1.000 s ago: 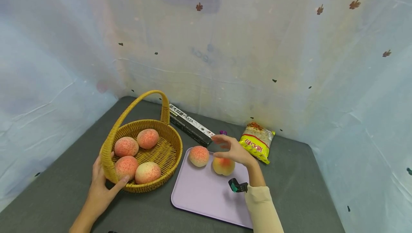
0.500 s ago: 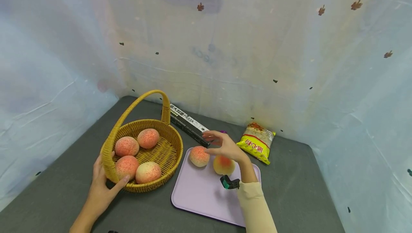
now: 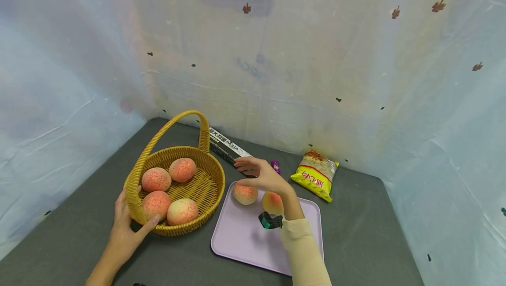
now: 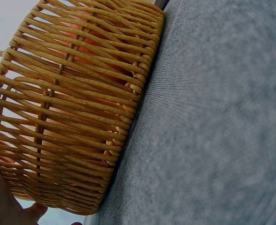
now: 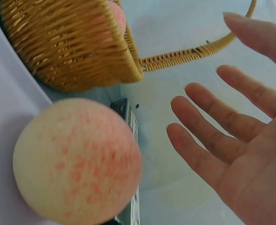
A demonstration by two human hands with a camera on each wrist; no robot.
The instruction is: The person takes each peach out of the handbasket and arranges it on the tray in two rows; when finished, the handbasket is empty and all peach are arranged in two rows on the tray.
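Left hand: your left hand (image 3: pixel 125 229) grips the wicker basket (image 3: pixel 205 179) rim; unmoved
Right hand: your right hand (image 3: pixel 260 176), fingers spread and empty, has slid left; now over the nearer peach (image 3: pixel 244 193)
Peach: on the lilac tray (image 3: pixel 245 237), just beside the basket
Reading: likely the next grasp

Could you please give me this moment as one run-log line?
left hand: grips basket rim | right hand: open above tray peach | basket: four peaches
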